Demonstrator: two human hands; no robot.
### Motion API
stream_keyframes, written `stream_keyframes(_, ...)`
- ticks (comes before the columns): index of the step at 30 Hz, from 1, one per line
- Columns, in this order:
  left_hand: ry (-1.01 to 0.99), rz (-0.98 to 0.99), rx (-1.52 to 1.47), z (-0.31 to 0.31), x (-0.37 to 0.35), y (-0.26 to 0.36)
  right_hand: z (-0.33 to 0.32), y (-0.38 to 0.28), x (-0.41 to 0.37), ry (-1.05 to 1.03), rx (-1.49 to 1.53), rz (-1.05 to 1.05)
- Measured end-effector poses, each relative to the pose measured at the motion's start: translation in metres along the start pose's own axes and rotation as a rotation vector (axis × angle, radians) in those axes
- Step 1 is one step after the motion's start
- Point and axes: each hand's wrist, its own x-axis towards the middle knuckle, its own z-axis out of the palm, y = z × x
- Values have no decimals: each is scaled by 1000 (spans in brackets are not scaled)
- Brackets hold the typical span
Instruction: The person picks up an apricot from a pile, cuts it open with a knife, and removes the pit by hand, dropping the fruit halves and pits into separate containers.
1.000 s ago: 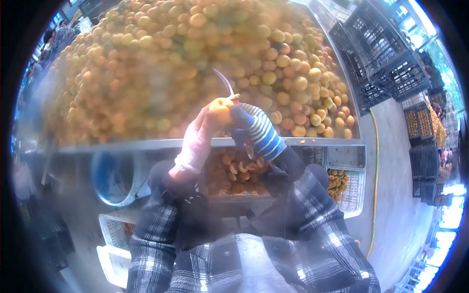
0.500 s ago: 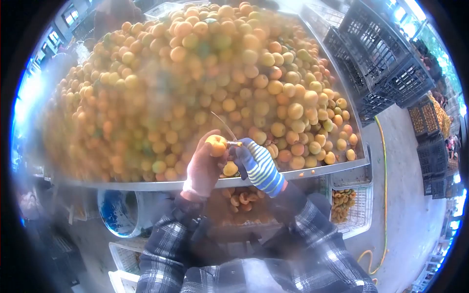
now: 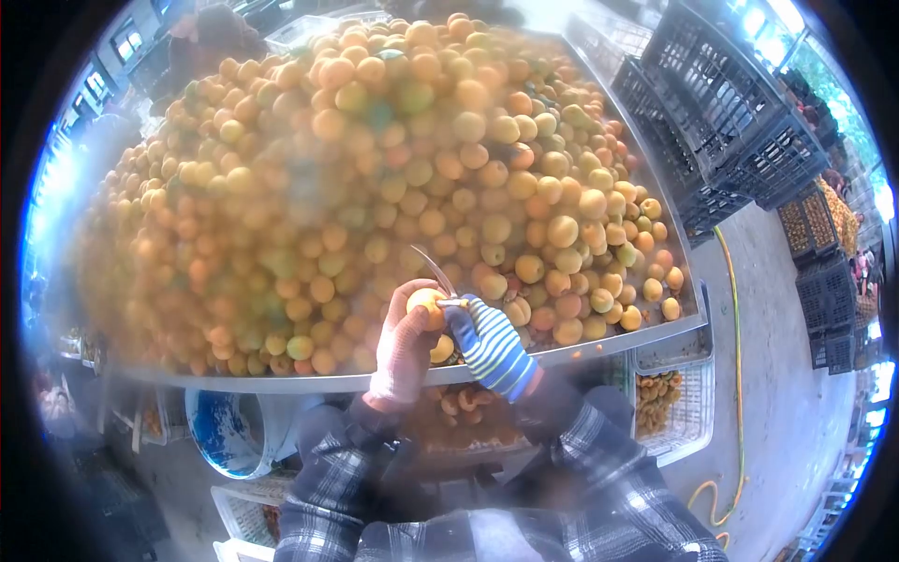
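My left hand (image 3: 400, 354), in a pale glove, is closed around a yellow-orange apricot (image 3: 424, 302) near the front of the table. A striped blue, white and yellow glove covers my right hand (image 3: 493, 348), whose fingers grip a small knife with a thin curved blade (image 3: 434, 269). The blade points up and to the left, with its base right at the apricot's right side. Behind both hands rises a large heap of apricots (image 3: 562, 231) on a metal-edged table (image 3: 599, 345). Part of the knife's handle is hidden by my right fingers.
Below the table edge lie cut apricot pieces (image 3: 461, 405). A white basket (image 3: 688, 433) of fruit pieces stands at right, a blue-and-white bucket (image 3: 225, 436) at left. Black crates (image 3: 721, 112) are stacked at the right, near a yellow hose (image 3: 736, 356). A person (image 3: 211, 47) is behind the heap.
The view has tilted, so the heap and table edge sit lower. My hands stay together, the apricot still in the left; the knife's blade has come closer to it.
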Motion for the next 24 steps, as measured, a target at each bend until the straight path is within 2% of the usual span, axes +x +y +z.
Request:
stream_keyframes(4, 48, 46, 99, 4, 0, 0, 9, 7, -1, 41, 90, 30)
stream_keyframes(6, 101, 58, 151, 9, 1, 1, 14, 13, 1, 74, 79, -28)
stream_keyframes(10, 101, 102, 252, 13, 1, 3, 16, 8, 1, 44, 147, 88)
stream_keyframes(12, 96, 166, 408, 8, 4, -1, 13, 10, 3, -5, 286, 147)
stream_keyframes(13, 89, 180, 422, 9, 5, -1, 5, 0, 5, -112, 563, 300)
stream_keyframes(14, 85, 185, 423, 10, 6, 1, -5, -11, 7, -216, 1077, 785)
stream_keyframes(16, 24, 72, 27, 11, 9, 6, -13, -3, 4, -526, 1399, 727)
stream_keyframes(18, -40, 139, 31, -2, 20, -4, -10, -13, 0, -619, 1157, 666)
stream_keyframes(21, 55, 30, -241, -3, 19, 1, -11, -21, 2, -349, 862, 610)
stream_keyframes(22, 53, 38, -234, -8, 19, 2, -10, -20, 4, -241, 737, 613)
stream_keyframes(24, -30, -41, -328, -16, 22, 0, -8, -15, 3, -219, 637, 592)
